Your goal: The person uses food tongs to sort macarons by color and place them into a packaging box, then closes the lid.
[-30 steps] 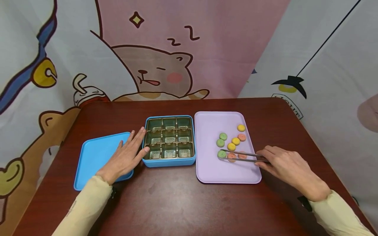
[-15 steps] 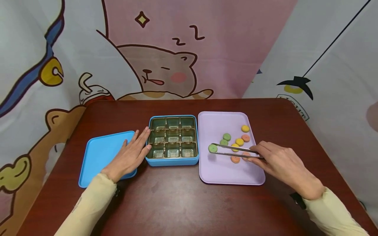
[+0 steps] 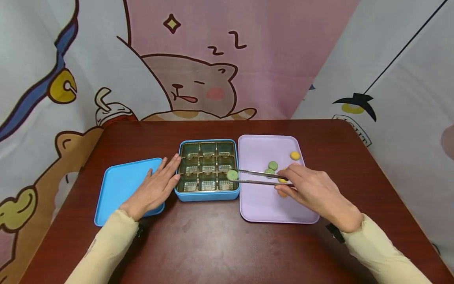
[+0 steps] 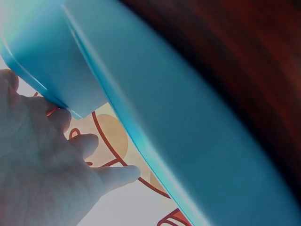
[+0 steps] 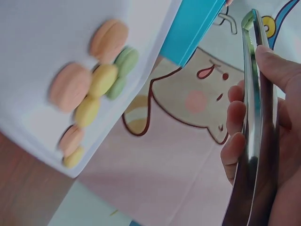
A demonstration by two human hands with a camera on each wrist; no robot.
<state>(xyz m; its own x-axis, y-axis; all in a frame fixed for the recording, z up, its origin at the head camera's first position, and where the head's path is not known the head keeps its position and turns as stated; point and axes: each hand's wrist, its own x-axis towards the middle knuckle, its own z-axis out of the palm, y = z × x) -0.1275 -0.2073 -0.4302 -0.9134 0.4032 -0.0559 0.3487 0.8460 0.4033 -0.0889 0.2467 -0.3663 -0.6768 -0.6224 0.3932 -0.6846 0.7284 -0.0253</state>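
Observation:
My right hand (image 3: 315, 191) grips metal tongs (image 5: 254, 127), their tips pinching a green macaron (image 3: 232, 175). The macaron is held over the right side of the blue box (image 3: 207, 196), overlapping its front right compartments in the head view. A gold insert divides this box into several compartments. My left hand (image 3: 152, 189) lies with straight fingers at the box's left rim, thumb and fingertips right at the edge. On the lilac tray (image 3: 276, 209) to the right lie more macarons: green (image 3: 272, 165), yellow (image 3: 294, 156) and orange-pink (image 5: 70, 87). In the head view my right hand hides some.
A blue lid (image 3: 118, 189) lies left of the box, partly under my left hand and forearm in the head view. The dark wooden table (image 3: 209, 240) extends in front. Behind it hangs a cartoon-printed cloth (image 3: 276, 59).
My right hand has carried the green macaron in the tongs leftward, from the tray to over the box's right side. My left hand has stayed at the box's left rim.

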